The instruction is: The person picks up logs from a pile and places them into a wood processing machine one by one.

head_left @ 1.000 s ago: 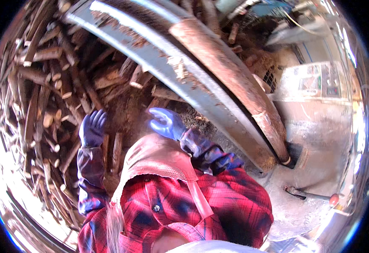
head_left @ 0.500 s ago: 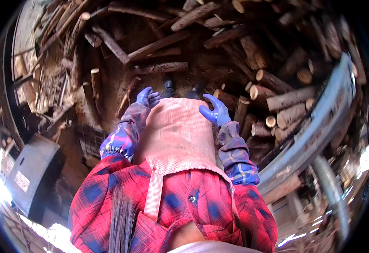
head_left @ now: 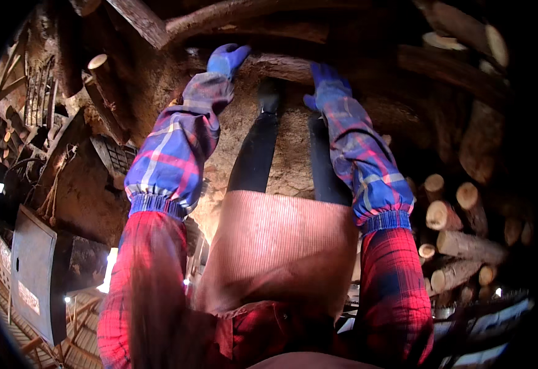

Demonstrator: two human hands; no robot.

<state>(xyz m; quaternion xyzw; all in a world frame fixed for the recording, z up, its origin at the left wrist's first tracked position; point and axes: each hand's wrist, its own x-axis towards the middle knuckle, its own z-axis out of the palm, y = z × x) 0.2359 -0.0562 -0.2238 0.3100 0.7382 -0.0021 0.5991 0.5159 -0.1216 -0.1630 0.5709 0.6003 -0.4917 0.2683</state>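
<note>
A rough-barked log (head_left: 284,66) lies crosswise on the dirt just beyond my boots, its ends partly covered by my gloved hands. My left hand (head_left: 227,60), in a blue-purple glove, is at its left part, fingers half bent over the bark and not visibly closed around it. At the right end of the log is my right hand (head_left: 329,83), also gloved. Its fingers stretch forward over the wood and its thumb stands apart on the near side. The undersides of both hands are hidden. Plaid sleeve covers (head_left: 164,154) reach over both forearms.
Thicker branches (head_left: 238,15) lie past the log. Cut logs (head_left: 444,215) are piled to my right, with more in shadow (head_left: 484,141). An upright cut log (head_left: 100,67) and a grey metal box (head_left: 32,277) are to my left. My pink apron (head_left: 287,246) hangs over my legs.
I have bent forward. Both hands have gone from beside the apron down and away to the log on the ground. The blue curved metal piece at right has mostly left the view.
</note>
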